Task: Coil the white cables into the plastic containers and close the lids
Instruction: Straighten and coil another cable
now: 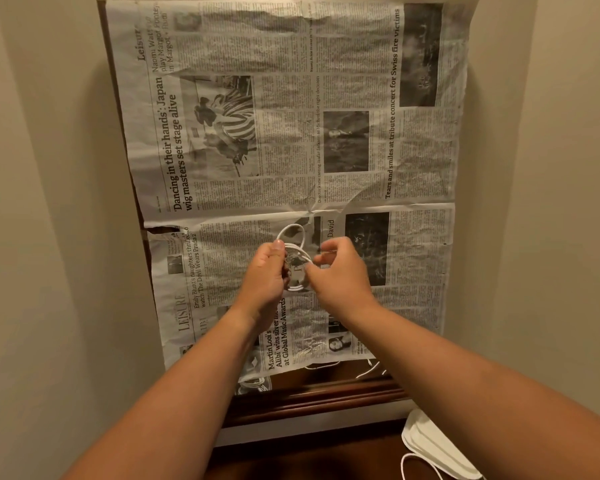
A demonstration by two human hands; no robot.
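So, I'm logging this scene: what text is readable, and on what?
All on the newspaper:
"'Dancing in their hands': Japan wig masters set stage alive"
"Tears and smiles at tribute concert for Swiss fire victims"
"LEISURE"
"at Global Music Awards"
Body columns: too small to read.

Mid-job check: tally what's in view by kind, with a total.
Hands: 2, left hand, right hand
Held cable: 1
Loose cable stretches, near edge: 2
Clear container: 1
Newspaper sheets: 2
Face mask: 1
Total: 9
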